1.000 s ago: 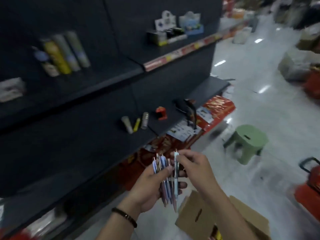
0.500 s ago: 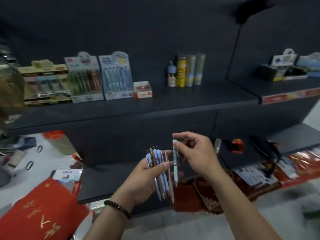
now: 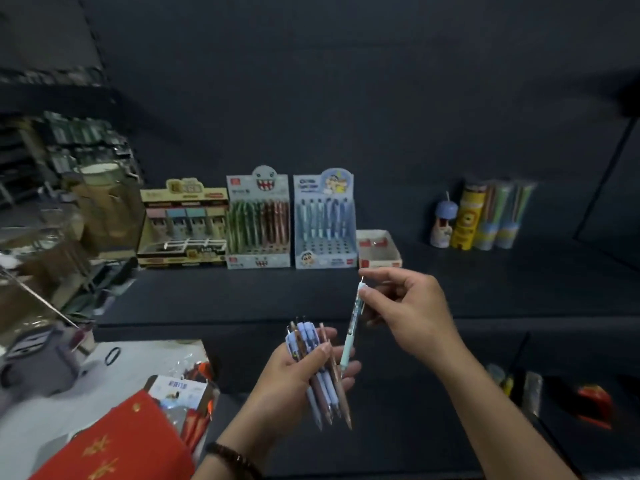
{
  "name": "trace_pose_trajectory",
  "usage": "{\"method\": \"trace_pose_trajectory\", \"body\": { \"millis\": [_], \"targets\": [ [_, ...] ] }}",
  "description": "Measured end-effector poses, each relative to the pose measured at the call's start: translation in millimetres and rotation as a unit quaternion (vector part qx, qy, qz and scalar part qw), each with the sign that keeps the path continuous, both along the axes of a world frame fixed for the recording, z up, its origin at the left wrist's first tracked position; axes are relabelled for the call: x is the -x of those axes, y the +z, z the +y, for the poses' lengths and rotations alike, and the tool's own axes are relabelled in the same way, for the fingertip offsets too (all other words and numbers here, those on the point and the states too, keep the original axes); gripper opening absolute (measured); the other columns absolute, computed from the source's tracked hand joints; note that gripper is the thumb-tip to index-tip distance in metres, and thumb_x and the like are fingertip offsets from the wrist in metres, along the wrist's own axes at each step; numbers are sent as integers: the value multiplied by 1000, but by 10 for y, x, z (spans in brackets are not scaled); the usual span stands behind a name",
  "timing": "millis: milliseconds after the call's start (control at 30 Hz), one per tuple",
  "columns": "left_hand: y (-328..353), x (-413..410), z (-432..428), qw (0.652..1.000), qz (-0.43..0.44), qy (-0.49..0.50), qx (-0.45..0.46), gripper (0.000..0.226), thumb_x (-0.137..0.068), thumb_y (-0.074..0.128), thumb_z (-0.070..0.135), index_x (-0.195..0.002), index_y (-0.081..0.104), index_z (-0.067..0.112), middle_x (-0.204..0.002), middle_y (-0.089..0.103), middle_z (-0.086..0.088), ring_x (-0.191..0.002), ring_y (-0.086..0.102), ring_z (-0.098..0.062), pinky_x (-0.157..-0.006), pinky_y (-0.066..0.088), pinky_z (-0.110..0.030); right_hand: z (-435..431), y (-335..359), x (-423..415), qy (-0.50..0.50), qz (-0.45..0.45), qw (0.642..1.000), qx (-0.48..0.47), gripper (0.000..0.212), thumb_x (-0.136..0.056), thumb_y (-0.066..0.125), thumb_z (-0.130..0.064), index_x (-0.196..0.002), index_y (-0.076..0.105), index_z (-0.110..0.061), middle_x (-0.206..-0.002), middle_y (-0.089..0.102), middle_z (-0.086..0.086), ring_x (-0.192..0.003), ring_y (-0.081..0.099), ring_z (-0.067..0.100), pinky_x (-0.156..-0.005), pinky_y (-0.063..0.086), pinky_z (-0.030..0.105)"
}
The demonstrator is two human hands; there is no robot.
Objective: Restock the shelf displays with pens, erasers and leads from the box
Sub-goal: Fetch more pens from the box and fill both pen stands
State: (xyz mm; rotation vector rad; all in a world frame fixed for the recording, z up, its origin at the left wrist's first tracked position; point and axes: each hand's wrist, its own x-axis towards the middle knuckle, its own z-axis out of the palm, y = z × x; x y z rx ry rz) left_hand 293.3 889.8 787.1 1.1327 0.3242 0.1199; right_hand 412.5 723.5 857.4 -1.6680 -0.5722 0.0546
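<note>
Head | blue display [image 3: 325, 263]: pens [image 3: 323, 216] | left hand [image 3: 289, 379]: pen bundle [image 3: 327, 393] | right hand [image 3: 412, 317]: single pen [image 3: 351, 334]

Hands: two, left hand [image 3: 294, 379], right hand [image 3: 412, 317]. Pens in hand: single pen [image 3: 351, 330] in right; bundle [image 3: 322, 393] in left, about five, exact count unclear. Shelf [image 3: 450, 289]: three display boxes [image 3: 258, 261], one small open box [image 3: 379, 263], four tubes [image 3: 485, 216].

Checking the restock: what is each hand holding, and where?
Left hand grips a bundle of pens round their middles; right hand pinches one pale pen near its top.
</note>
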Motion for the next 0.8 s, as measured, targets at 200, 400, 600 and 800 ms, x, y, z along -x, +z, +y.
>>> {"method": "trace_pose_trajectory", "body": {
  "millis": [200, 400, 600, 800],
  "targets": [
    [194, -569, 422, 997, -7, 79, 15, 25, -110, 53, 11, -134, 57, 7, -117, 75, -26, -107, 75, -48, -89, 60, -65, 424, 251, -851, -47, -78, 995, -37, 23, -94, 81, -13, -114, 80, -23, -80, 80, 1, -68, 79, 17, -66, 67, 39],
    [340, -1093, 865, 993, -17, 110, 29, 32, -103, 60, 7, -135, 62, 11, -124, 75, -22, -110, 75, -45, -85, 61, -65, 1048, 418, -1684, -93, -189, 977, -12, 18, -97, 77, -24, -114, 77, -28, -75, 76, -12, -70, 75, 5, -82, 62, 31],
    [340, -1476, 1292, 997, -24, 77, -23, 38, -107, 49, -7, -139, 59, 10, -131, 74, -14, -119, 72, -39, -103, 54, -63, 1694, 410, -2147, -113, -269, 954, 68, 19, -97, 74, -23, -116, 77, -23, -94, 80, -4, -87, 75, 9, -92, 58, 31],
    [321, -1799, 1774, 998, -46, 26, -40, 40, -104, 53, -7, -142, 56, 3, -133, 71, -24, -119, 70, -48, -101, 57, -60, 2111, 290, -2341, -135, -250, 951, 126, 20, -99, 72, -22, -118, 78, -19, -100, 81, 0, -91, 74, 14, -91, 57, 27]
  ]
}}
